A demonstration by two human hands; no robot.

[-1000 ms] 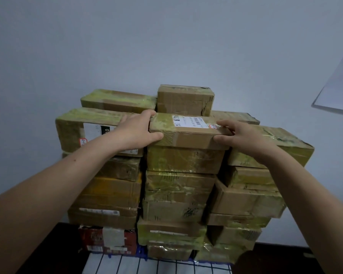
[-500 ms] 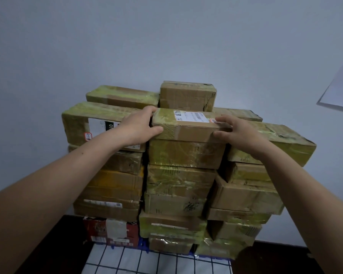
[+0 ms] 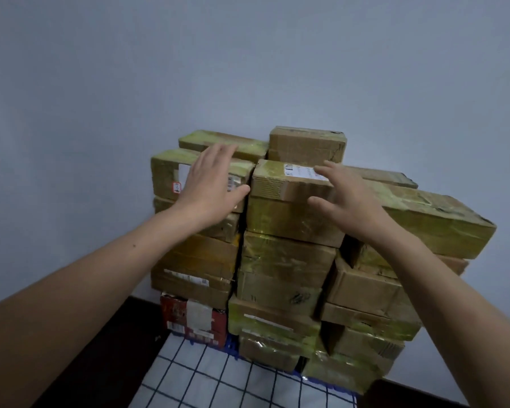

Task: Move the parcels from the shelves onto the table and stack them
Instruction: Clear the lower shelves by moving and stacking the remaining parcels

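The flat labelled parcel (image 3: 280, 184) lay on top of the middle column of the stack of parcels (image 3: 286, 278), between the two hands. The left hand (image 3: 211, 181) was just to its left, fingers straight and spread, holding nothing; whether its thumb touched the parcel's end could not be told. The right hand (image 3: 345, 198) was spread wide before the parcel's right end, also empty. Below the hands, a red box (image 3: 195, 319) and a checked cloth (image 3: 218, 378) showed at the stack's foot.

Dark table (image 3: 130, 357), white blue-checked cloth (image 3: 218, 384) on it, red box (image 3: 193, 319) and stacked parcels (image 3: 280, 290) at cloth's far edge
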